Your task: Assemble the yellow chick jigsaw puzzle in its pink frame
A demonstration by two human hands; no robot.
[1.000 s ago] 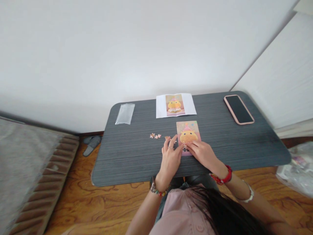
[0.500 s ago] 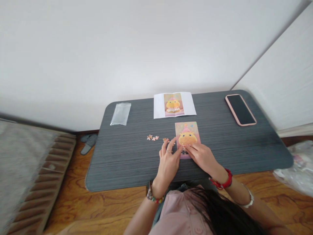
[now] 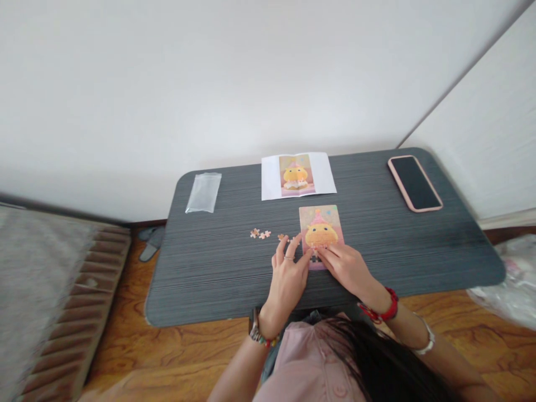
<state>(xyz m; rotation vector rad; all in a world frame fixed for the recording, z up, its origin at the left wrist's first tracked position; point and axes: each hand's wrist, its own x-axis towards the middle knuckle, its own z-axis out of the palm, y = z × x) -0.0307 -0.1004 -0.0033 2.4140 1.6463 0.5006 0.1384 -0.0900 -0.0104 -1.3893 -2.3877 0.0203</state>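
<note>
A small jigsaw puzzle [image 3: 322, 226] with a yellow animal in a pink party hat lies on the dark table, a gap showing in its lower part. My right hand [image 3: 345, 268] rests over its lower right, fingers together, the fingertips closed on a small jigsaw piece [image 3: 315, 253] at the gap. At the puzzle's left edge, my left hand [image 3: 288, 279] has its fingers spread, the thumb touching the edge. Loose jigsaw pieces [image 3: 263, 235] lie left of the puzzle, some partly hidden behind my left fingers.
Behind the puzzle, a creased paper sheet [image 3: 325, 173] bears the same picture. A clear plastic bag [image 3: 204, 192] lies at the table's left, and a phone in a pink case [image 3: 415, 183] at its right. The dark table [image 3: 209, 268] stands against a white wall.
The view has shifted slightly. Both hands stay at the lower part of the puzzle with almost no movement.
</note>
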